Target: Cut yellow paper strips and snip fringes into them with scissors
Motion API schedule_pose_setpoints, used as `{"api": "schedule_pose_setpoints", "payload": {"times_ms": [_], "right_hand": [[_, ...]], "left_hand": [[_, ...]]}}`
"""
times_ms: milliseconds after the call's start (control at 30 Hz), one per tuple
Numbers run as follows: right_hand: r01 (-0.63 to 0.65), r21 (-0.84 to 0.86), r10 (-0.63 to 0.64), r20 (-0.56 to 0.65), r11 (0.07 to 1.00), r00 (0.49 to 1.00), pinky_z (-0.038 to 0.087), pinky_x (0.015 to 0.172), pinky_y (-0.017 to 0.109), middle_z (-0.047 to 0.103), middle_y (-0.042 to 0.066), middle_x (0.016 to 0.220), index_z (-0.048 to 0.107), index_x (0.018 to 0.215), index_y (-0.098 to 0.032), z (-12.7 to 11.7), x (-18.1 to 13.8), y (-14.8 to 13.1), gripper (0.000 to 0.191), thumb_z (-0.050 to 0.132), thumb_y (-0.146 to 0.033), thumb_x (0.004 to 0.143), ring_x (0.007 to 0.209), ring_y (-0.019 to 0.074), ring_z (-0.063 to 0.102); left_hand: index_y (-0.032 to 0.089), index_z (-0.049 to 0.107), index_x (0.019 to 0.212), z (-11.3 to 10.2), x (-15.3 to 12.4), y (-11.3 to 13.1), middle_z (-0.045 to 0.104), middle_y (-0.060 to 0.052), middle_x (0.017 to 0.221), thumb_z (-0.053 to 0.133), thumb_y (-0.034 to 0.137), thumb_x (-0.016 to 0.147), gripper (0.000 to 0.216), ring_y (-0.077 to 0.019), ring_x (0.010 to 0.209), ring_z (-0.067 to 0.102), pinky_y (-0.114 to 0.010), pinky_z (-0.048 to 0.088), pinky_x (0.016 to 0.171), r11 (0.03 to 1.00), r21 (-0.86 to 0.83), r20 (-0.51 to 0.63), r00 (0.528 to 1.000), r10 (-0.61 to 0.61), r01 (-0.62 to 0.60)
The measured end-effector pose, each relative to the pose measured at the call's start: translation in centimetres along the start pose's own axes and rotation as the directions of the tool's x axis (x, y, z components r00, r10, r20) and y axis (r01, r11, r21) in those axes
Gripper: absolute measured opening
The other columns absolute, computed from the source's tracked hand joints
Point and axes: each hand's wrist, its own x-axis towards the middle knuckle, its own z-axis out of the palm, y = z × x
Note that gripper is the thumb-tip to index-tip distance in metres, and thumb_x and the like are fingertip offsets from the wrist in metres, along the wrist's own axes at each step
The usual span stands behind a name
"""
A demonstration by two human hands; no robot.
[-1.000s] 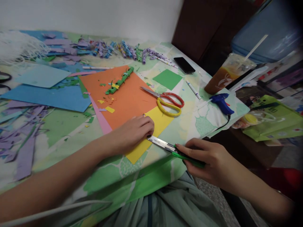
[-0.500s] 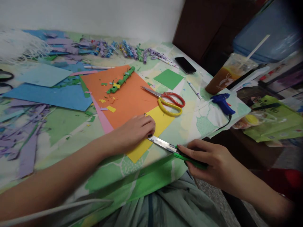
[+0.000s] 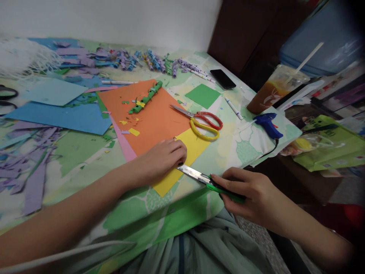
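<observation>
My left hand (image 3: 161, 160) lies palm down on a yellow paper sheet (image 3: 190, 152), fingers curled and pressing it against the table. My right hand (image 3: 248, 192) grips a green utility knife (image 3: 211, 181) whose long metal blade points left, its tip at the yellow sheet's lower edge just beside my left fingertips. The yellow sheet overlaps an orange sheet (image 3: 148, 114) strewn with small scraps and a green cut strip (image 3: 145, 97).
Red and yellow scissors (image 3: 203, 122) lie right of the orange sheet. A green square (image 3: 203, 95), a white marker (image 3: 233, 108), a phone (image 3: 222, 78), a blue glue gun (image 3: 268, 125) and an iced drink cup (image 3: 272, 94) sit further right. Blue sheets (image 3: 62, 116), purple strips (image 3: 31, 179) left.
My right hand with the knife shifted slightly back to the left after a small move right. My left hand has stayed on the yellow sheet.
</observation>
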Motion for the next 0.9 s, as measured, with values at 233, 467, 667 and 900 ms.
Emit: {"api": "schedule_pose_setpoints", "payload": {"times_ms": [233,467,667,900], "right_hand": [[0.014,-0.014,-0.014,-0.005,1.000,1.000,0.052,0.062,0.027,0.065,0.011,0.092,0.063,0.121,-0.019,0.03,-0.03,-0.01,0.034,0.055,-0.023,0.088,0.069,0.0173,0.064],[0.007,-0.015,-0.007,0.008,1.000,1.000,0.051,0.062,0.028,0.064,0.011,0.093,0.062,0.121,-0.018,0.14,0.20,-0.27,0.033,0.054,-0.023,0.089,0.070,0.0175,0.063],[0.015,-0.015,-0.015,-0.002,1.000,1.000,0.051,0.062,0.027,0.064,0.011,0.092,0.063,0.119,-0.018,0.23,0.28,-0.38,0.033,0.055,-0.021,0.088,0.069,0.0173,0.063],[0.018,-0.004,-0.018,0.008,1.000,1.000,0.050,0.060,0.027,0.064,0.011,0.092,0.064,0.119,-0.018,0.24,0.41,-0.35,0.033,0.055,-0.020,0.087,0.069,0.0172,0.063]], "left_hand": [[0.017,0.050,0.083,0.08,-0.02,0.05,0.057,-0.008,0.093,0.035,0.010,0.092,0.019,-0.0190,0.085,0.048,-0.033,0.040,0.075,1.000,0.003,-0.004,1.000,0.004,-0.004],[0.017,0.050,0.082,0.01,-0.06,0.01,0.057,-0.009,0.093,0.037,0.010,0.092,0.018,-0.0190,0.085,0.049,-0.032,0.040,0.075,1.000,-0.014,-0.001,1.000,0.004,-0.004],[0.017,0.051,0.081,-0.09,0.05,0.13,0.058,-0.009,0.092,0.035,0.012,0.093,0.020,-0.0194,0.083,0.049,-0.033,0.040,0.074,1.000,-0.028,0.004,1.000,-0.012,0.012],[0.017,0.050,0.081,-0.11,0.04,0.13,0.057,-0.009,0.092,0.034,0.014,0.094,0.020,-0.0195,0.084,0.049,-0.032,0.040,0.074,1.000,-0.026,0.007,1.000,-0.016,0.016]]}}
